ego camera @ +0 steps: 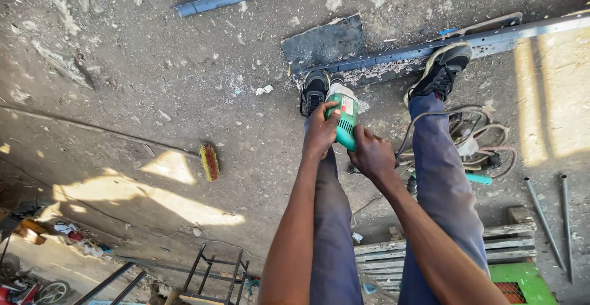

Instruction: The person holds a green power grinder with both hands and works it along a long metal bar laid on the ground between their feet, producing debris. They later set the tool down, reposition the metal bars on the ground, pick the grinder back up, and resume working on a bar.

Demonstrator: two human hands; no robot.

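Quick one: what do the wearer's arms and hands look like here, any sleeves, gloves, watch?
Both arms are bare from the frame edge to the fingers: no sleeves in view. The left hand and right hand wear no gloves, and no watch, ring or wristband shows. No markings can be made out on either forearm. Long and lean in shape.

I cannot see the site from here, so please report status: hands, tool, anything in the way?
Left hand and right hand both grip the green drill. Drill points down at the metal bar underfoot. Cable coil beside right leg.
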